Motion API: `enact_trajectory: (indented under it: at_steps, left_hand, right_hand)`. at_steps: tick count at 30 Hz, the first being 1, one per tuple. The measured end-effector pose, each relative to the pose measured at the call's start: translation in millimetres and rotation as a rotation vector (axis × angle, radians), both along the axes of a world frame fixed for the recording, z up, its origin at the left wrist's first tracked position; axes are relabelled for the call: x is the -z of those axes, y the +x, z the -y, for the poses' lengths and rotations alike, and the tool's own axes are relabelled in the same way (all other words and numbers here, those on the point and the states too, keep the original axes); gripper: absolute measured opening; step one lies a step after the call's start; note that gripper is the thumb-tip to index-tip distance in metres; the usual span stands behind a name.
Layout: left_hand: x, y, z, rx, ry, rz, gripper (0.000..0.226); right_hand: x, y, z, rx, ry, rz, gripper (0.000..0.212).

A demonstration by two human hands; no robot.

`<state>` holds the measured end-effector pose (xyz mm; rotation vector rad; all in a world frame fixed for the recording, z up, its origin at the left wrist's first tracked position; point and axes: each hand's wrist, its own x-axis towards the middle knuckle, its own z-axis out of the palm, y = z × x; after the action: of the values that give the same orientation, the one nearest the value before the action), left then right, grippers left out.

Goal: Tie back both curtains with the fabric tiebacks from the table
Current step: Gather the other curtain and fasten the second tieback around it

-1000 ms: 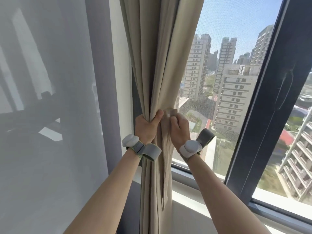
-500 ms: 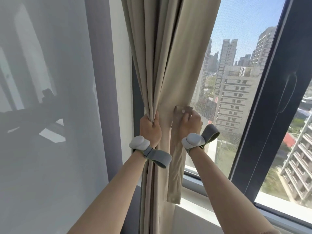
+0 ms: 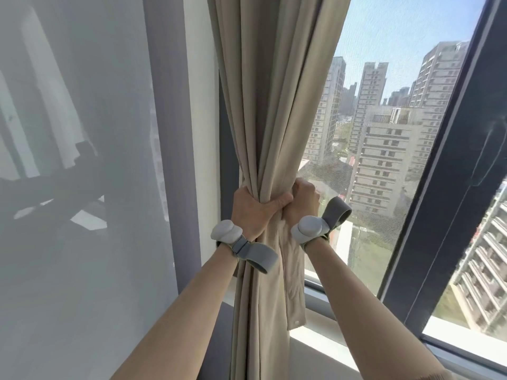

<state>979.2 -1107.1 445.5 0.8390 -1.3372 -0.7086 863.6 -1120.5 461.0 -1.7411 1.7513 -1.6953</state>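
**A:** So what's the room like around that curtain? Looks tight.

**B:** Pretty tight on the left. The beige curtain hangs right against a pale wall strip with a grey frosted panel beyond it. To the right there's open glass out to the dark window frame, and the white sill runs underneath, so the free space is on that side.

**A:** How many of everything?

**B:** One curtain in view, bunched into a single column of folds. One tieback, two hands, two grey wristbands with a rounded pale puck on each.

**A:** What are the hands doing?

**B:** The left hand is clamped around the gathered curtain at its narrowest point, thumb across the front. The right hand is fisted just beside it, touching the curtain's right edge and closed on the top of the tieback, as far as I can tell; its fingers are mostly hidden behind the cloth.

**A:** And the tieback itself?

**B:** It's a flat strip of the same matte beige fabric, hanging straight down from the right hand along the curtain's right side. The loose end stops just above the sill, squared off, with a small round snap near the corner. The curtain cloth looks soft and heavy, with deep vertical pleats.
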Motion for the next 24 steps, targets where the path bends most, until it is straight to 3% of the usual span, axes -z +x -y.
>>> enact_trajectory:
  at_steps: [2,6,8,11,16,20,24]
  left_hand:
    - [-0.1,0.2,4.0,-0.005,0.004,0.03,0.06]
    - [-2.1,-2.9,9.1,0.02,0.069,-0.01,0.032]
    - [-3.1,-6.7,8.5,0.078,0.095,-0.064,0.031]
    - [-4.1,-7.2,7.3,0.163,0.094,-0.1,0.01]
    - [-4.1,-9.7,8.9,0.053,0.062,-0.057,0.018]
    - [-5.8,-13.1,12.0,-0.015,0.041,-0.045,0.028]
    - [-4.4,-9.5,18.0,-0.053,0.048,-0.032,0.022]
  right_hand:
    - [0.8,0.5,0.8,-0.032,-0.004,0.0,0.03]
    - [5.4,-0.4,5.3,-0.123,-0.032,-0.005,0.017]
    - [7.4,-1.3,9.5,-0.152,-0.058,0.013,0.018]
    - [9.5,-3.4,14.0,-0.178,-0.095,0.043,0.022]
    - [7.3,-7.3,17.8,-0.156,-0.115,0.153,0.047]
    - [4.5,-9.3,20.9,-0.171,-0.035,0.236,0.027]
    - [4.1,-12.7,24.0,-0.096,0.013,0.257,0.026]
